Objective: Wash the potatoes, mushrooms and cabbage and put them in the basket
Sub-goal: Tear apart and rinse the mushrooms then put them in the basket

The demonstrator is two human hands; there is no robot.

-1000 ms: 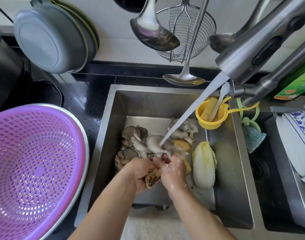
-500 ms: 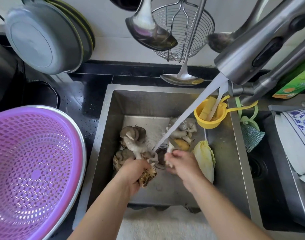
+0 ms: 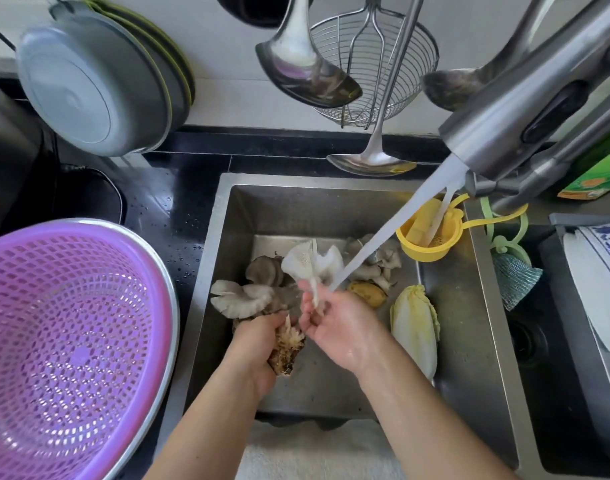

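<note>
Over the steel sink (image 3: 469, 341), my left hand (image 3: 258, 348) grips a grey oyster mushroom cluster (image 3: 248, 296) by its dirty brown base. My right hand (image 3: 341, 327) pinches the stem of a single white mushroom piece (image 3: 310, 261), held upright with its gills showing under the running water (image 3: 393, 233). More mushrooms (image 3: 372, 261) lie at the back of the sink. A yellowish potato (image 3: 367, 294) sits behind my right hand. The pale cabbage (image 3: 416, 323) lies to the right. The purple basket (image 3: 71, 341) stands on the left counter, nothing in it.
The tap (image 3: 525, 109) juts in from the upper right. A yellow strainer (image 3: 428, 237) hangs on the sink's right wall. Ladles (image 3: 307, 64) and a wire skimmer (image 3: 376, 60) hang above. Grey basins (image 3: 92, 81) lean at the back left. A second sink with dishes (image 3: 601, 271) lies right.
My right hand has pulled one mushroom piece off the cluster and raised it into the water stream. My left hand has lifted the cluster slightly, still gripping its base.
</note>
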